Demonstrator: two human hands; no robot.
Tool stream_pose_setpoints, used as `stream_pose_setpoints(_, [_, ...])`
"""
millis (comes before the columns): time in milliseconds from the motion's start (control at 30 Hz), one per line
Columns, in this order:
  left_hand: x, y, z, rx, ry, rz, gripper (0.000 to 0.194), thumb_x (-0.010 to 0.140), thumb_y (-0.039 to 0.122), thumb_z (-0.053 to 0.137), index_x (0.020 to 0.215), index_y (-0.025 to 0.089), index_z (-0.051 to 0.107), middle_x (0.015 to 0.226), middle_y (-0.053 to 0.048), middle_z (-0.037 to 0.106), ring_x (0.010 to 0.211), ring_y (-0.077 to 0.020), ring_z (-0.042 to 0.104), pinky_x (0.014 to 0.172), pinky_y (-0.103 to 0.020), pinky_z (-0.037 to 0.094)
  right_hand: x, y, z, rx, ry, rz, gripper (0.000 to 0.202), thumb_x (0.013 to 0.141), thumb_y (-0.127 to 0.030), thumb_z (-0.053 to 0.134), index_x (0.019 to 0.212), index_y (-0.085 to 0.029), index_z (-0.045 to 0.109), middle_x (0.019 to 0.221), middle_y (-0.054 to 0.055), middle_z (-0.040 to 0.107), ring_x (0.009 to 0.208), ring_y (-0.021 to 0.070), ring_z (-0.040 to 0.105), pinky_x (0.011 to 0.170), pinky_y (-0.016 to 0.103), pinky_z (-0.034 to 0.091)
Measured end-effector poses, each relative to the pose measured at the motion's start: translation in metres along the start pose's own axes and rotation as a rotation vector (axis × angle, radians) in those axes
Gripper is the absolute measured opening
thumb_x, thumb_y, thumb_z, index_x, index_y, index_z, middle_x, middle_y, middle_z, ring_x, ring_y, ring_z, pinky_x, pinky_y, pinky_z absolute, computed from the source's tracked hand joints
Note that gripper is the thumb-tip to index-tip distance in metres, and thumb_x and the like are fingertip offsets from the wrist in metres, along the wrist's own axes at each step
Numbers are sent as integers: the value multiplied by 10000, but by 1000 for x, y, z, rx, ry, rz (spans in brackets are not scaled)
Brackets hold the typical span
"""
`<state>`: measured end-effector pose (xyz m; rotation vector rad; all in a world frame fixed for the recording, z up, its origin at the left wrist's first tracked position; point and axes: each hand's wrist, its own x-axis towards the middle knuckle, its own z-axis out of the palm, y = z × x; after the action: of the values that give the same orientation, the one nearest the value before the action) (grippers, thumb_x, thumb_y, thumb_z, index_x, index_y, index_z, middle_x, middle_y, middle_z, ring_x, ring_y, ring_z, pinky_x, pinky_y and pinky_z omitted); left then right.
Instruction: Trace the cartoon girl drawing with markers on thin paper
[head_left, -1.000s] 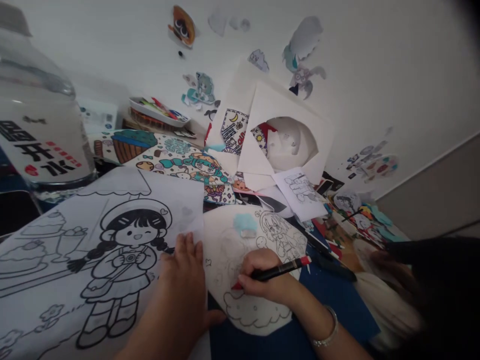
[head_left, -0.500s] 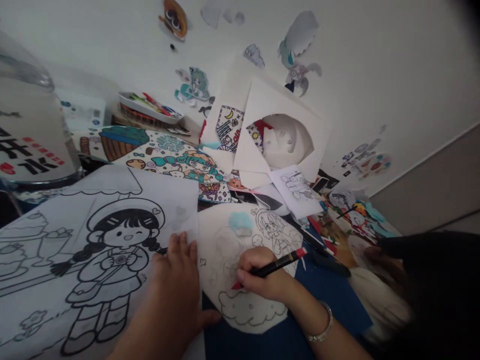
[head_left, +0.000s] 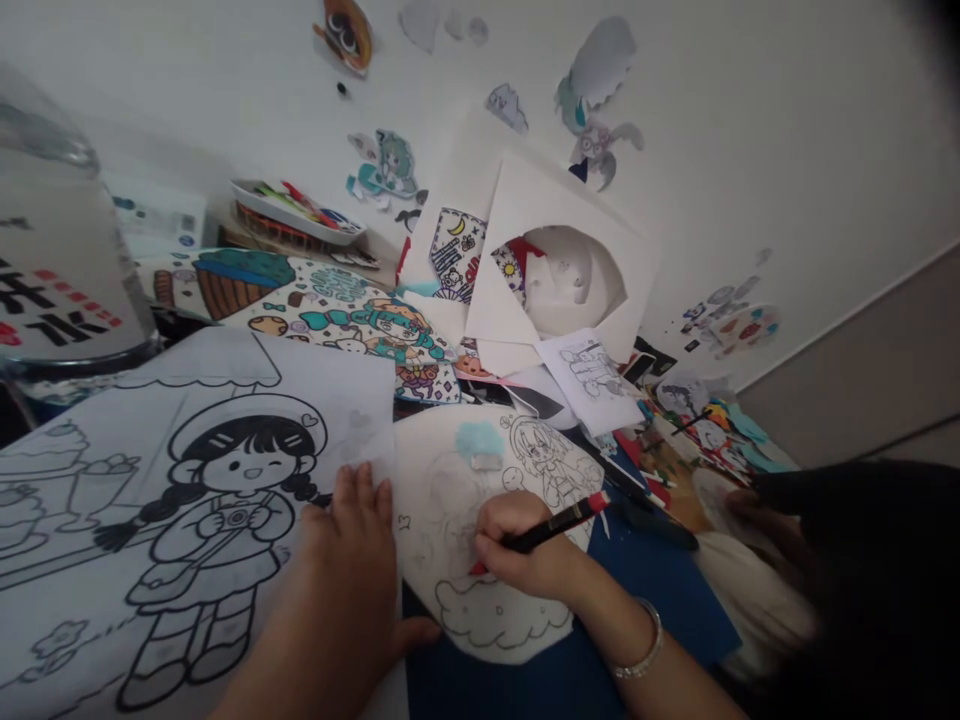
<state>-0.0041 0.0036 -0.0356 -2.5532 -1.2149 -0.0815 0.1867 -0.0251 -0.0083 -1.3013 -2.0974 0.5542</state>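
My left hand lies flat on a large colouring sheet, fingers stretched out and the thumb apart. The sheet carries a printed outline of a girl with braids and a beret. My right hand is closed around a slim black pen with a red end and a red tip. Its tip points down at a rounded white paper cut-out. On that cut-out are faint pencil lines, a light-blue patch, a line-drawn figure and a scalloped cloud shape. Where exactly the tip meets the paper is partly hidden by my fingers.
Under the cut-out lies a blue sheet. Behind are coloured drawings, a white card with a hole, a pen tray and a large clear bottle. A dark-clothed person sits at the right.
The view has shifted very slightly. My right hand keeps its grip on the pen, whose tip has barely moved. My left hand stays flat on the colouring sheet.
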Motion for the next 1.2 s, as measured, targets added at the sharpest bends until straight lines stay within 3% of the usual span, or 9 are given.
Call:
stream_pose_setpoints(133, [1, 0, -5, -27, -60, -26, 1113, 539, 701, 681, 1233, -118, 388, 1275, -422, 319, 1196, -516, 440, 830, -581, 491, -1, 2, 1, -6, 33, 13, 328, 785, -211, 488, 505, -212, 316, 485, -41, 445, 461, 98, 451, 466, 215, 348])
stream_pose_setpoints(367, [-2, -1, 9, -18, 91, -5, 1129, 529, 703, 683, 1226, -140, 401, 1262, -451, 346, 1170, -542, 458, 798, -600, 481, 0, 4, 1, -12, 63, -2, 315, 784, -201, 483, 514, -211, 321, 493, -41, 448, 475, 98, 457, 482, 219, 339])
stream_pose_setpoints(567, [-2, -1, 11, -11, 88, 7, 1155, 519, 744, 660, 1223, -136, 407, 1264, -451, 336, 1171, -544, 455, 791, -598, 481, -1, 4, 2, 18, 76, 7, 318, 791, -189, 515, 515, -205, 357, 498, -45, 459, 468, 92, 446, 474, 213, 327])
stream_pose_setpoints(667, [-2, 0, 3, 6, 26, -7, 1174, 511, 777, 636, 1238, -114, 401, 1275, -431, 334, 1181, -525, 458, 802, -579, 485, -1, 3, 2, 37, 70, -11, 305, 810, -223, 541, 536, -202, 409, 526, -39, 503, 490, 94, 466, 488, 210, 345])
stream_pose_setpoints(800, [1, 3, -17, 80, -76, -81, 1059, 583, 737, 631, 1274, -33, 402, 1331, -342, 352, 1250, -440, 436, 897, -502, 462, 1, 0, 2, 13, 45, -41, 304, 847, -289, 542, 567, -199, 464, 543, -28, 540, 510, 101, 503, 504, 215, 369])
stream_pose_setpoints(933, [4, 6, -24, 26, -304, -129, 1031, 631, 695, 627, 1340, 32, 281, 1409, -285, 208, 1346, -410, 294, 990, -511, 400, 2, -1, 3, -9, 51, -87, 335, 877, -327, 526, 572, -198, 478, 528, -30, 545, 492, 98, 486, 491, 218, 365])
stream_pose_setpoints(1067, [-1, 5, -20, -23, -161, -132, 1044, 573, 662, 700, 1309, 16, 338, 1378, -300, 263, 1310, -425, 352, 974, -517, 424, 2, 0, 4, -14, 59, -116, 345, 887, -305, 523, 565, -200, 457, 527, -30, 535, 495, 104, 490, 497, 230, 367])
stream_pose_setpoints(1200, [-4, 2, -15, -78, -94, -115, 1073, 552, 680, 702, 1293, -16, 357, 1364, -320, 287, 1290, -448, 372, 951, -527, 444, 2, 1, 5, 8, 58, -134, 317, 879, -280, 537, 581, -204, 459, 534, -32, 536, 494, 107, 494, 494, 234, 365])
